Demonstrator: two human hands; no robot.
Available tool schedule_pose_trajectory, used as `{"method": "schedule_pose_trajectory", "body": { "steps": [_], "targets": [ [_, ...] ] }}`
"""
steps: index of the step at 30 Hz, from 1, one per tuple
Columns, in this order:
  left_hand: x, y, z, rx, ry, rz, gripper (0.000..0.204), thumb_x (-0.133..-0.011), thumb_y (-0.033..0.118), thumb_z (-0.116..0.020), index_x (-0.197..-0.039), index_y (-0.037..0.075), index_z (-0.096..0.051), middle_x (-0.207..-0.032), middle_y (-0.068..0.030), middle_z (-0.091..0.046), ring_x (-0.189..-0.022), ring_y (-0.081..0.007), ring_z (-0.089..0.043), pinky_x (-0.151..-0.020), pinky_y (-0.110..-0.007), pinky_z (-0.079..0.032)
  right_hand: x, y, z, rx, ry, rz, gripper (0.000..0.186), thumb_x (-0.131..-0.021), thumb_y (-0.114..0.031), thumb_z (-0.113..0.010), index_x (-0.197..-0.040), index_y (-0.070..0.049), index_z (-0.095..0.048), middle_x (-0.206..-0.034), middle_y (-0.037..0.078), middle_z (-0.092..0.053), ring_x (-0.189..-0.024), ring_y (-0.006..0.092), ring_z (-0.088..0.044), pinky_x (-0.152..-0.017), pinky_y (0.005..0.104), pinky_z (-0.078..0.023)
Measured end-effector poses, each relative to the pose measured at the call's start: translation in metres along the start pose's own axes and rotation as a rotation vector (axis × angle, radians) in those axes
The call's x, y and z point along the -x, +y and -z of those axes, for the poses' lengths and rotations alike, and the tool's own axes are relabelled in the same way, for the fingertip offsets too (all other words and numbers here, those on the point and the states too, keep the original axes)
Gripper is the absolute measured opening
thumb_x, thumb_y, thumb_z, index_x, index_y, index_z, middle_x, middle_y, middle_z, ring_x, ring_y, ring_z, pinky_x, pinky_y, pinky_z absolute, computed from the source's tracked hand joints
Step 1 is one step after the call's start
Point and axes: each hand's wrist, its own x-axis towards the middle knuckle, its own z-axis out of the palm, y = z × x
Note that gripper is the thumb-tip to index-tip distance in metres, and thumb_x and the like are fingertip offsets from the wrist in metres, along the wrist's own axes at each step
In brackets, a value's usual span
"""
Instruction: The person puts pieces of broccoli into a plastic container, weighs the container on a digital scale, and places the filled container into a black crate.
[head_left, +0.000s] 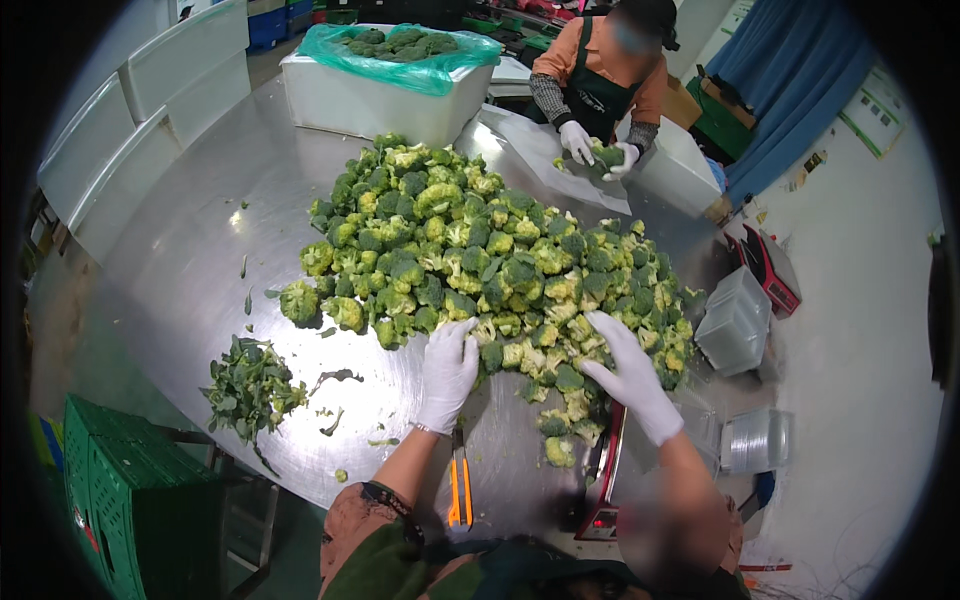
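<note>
A large heap of cut broccoli florets (pixel 440 240) lies on the steel table, green heads and pale stems mixed. My left hand (pixel 448 372), in a white glove, touches the heap's near edge with fingers stretched out. On the right side my right hand (pixel 632 378), also gloved in white, rests against the florets with its thumb spread from the fingers. Neither hand visibly grips anything. Between my forearms lies an orange utility knife (pixel 460 492). A red weighing scale (pixel 602 500) sits below my right wrist, partly hidden by my arm.
Trimmed broccoli leaves (pixel 252 388) lie on the steel table (pixel 190 270). A white foam box (pixel 375 100) with broccoli stands at the back. Opposite, a co-worker's gloved hands (pixel 600 155) hold broccoli. Clear plastic trays (pixel 735 320) stand at right, green crates (pixel 140 500) at lower left.
</note>
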Motion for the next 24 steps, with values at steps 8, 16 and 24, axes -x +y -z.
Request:
{"method": "schedule_pose_trajectory", "body": {
  "steps": [8,16,24],
  "targets": [
    [-0.068,0.013,-0.061,-0.214,-0.061,0.016,0.069,-0.080,0.030,-0.076,-0.137,0.007,-0.047,-0.127,-0.0134,-0.055,-0.121,-0.0290,-0.050,-0.102,-0.046,-0.031,-0.142,0.042,-0.107,0.540,0.036,-0.198,0.092,-0.075,-0.059,-0.077,-0.145,-0.008,-0.047,-0.154,0.012,-0.041,-0.138,0.0384,-0.039,-0.106,0.0536,-0.040],
    [-0.051,0.005,-0.037,-0.178,-0.236,-0.080,0.067,-0.073,0.026,-0.080,-0.132,0.012,-0.052,-0.118,-0.0113,-0.059,-0.117,-0.0286,-0.053,-0.107,-0.046,-0.029,-0.083,0.023,-0.132,0.374,0.133,-0.156,0.079,-0.068,-0.014,-0.078,-0.142,-0.015,-0.050,-0.139,0.007,-0.049,-0.121,0.0318,-0.050,-0.091,0.0476,-0.045],
    [0.024,0.027,-0.028,0.036,-0.307,-0.097,0.069,-0.069,-0.001,-0.066,-0.136,0.011,-0.050,-0.130,-0.0124,-0.057,-0.126,-0.0312,-0.051,-0.115,-0.049,-0.029,0.005,-0.010,-0.141,-0.012,0.281,-0.254,0.067,-0.073,0.004,-0.066,-0.136,-0.014,-0.056,-0.131,0.012,-0.056,-0.123,0.0331,-0.049,-0.102,0.0442,-0.040]
  ]
}}
